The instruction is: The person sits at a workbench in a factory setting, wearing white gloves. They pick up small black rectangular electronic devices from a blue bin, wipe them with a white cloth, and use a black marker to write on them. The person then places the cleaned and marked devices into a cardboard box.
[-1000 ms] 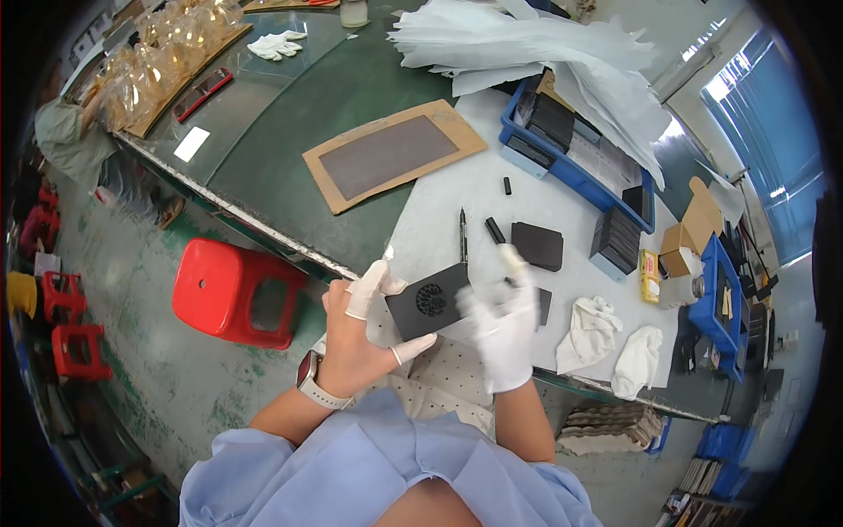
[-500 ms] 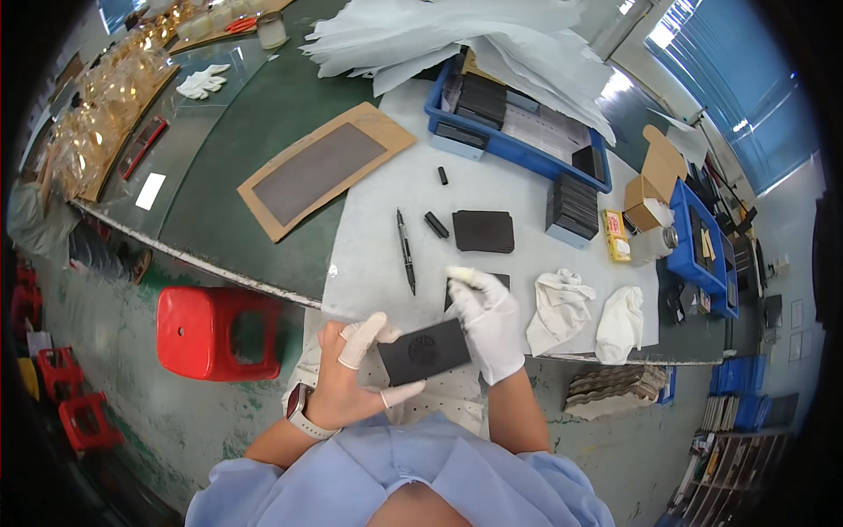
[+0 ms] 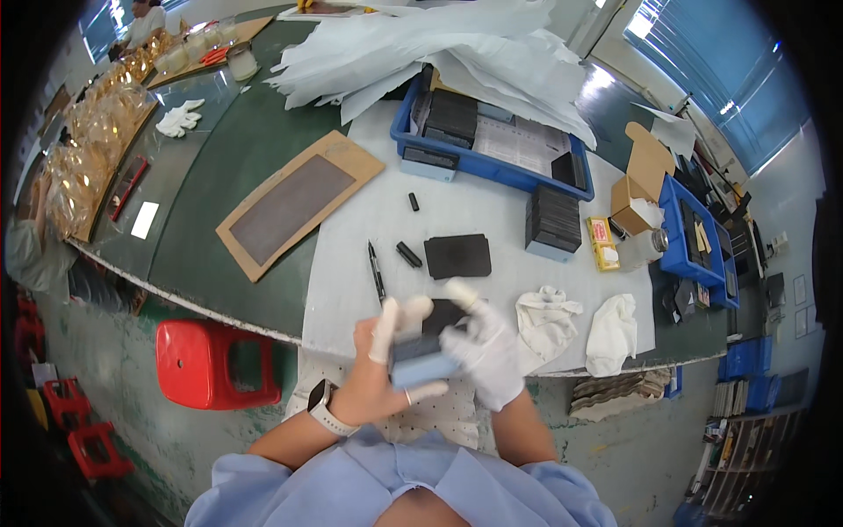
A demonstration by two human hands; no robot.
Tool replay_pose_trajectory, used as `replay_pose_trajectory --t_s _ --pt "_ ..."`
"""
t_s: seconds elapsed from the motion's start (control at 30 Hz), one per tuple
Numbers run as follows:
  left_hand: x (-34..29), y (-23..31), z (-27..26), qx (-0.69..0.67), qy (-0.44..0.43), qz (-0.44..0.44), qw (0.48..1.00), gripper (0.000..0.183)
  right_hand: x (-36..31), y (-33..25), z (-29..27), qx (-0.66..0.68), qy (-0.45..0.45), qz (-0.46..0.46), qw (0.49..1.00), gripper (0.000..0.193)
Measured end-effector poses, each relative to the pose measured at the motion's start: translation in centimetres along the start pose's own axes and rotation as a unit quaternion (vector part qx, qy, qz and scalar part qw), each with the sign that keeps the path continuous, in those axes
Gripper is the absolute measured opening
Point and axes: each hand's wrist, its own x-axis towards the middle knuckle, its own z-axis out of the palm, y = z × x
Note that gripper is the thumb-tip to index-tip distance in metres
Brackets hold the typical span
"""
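Note:
A thin dark rectangular plate (image 3: 417, 360), blurred and tilted, has a pale blue sheen along its lower part. My left hand (image 3: 371, 373), with pale finger cots on several fingers, grips it between thumb and fingers. At the plate's right end is my white-gloved right hand (image 3: 490, 356); motion smears its fingers, so I cannot tell whether they grip the plate. Just beyond the hands another black plate (image 3: 442, 314) lies partly hidden. A flat black pile of plates (image 3: 458, 256) sits farther off, with a black pen (image 3: 376, 270) and a short black cylinder (image 3: 409, 255) to its left.
Two crumpled white cloths (image 3: 612, 335) lie to the right. Behind them stand a block of stacked black plates (image 3: 553, 224), a yellow box (image 3: 603, 243) and a jar (image 3: 648, 248). A blue tray (image 3: 500, 169) is at the back; a framed cardboard panel (image 3: 294, 206) lies left.
The plate has tilted, so its round dark mark no longer shows and a bluish sheen does. My right hand has moved against its right end. The whole view has shifted slightly.

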Motion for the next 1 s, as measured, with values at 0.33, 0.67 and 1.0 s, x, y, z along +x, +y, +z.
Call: replay_pose_trajectory --t_s 0.33,0.67,1.0 --pt "13.9 -9.3 -1.5 -0.064 0.154 -0.142 0.976 0.076 17.5 -2.5 -5.2 -0.319 0.109 -0.108 0.935 0.072" --pt "15.6 -12.9 -1.2 0.039 0.168 -0.095 0.980 0.064 21.7 -0.5 -6.9 -0.600 0.107 -0.180 0.772 0.080" --pt "15.4 -12.6 -0.8 0.040 0.157 -0.114 0.980 0.068 22.6 0.2 -6.9 -0.657 0.112 -0.227 0.710 0.078"
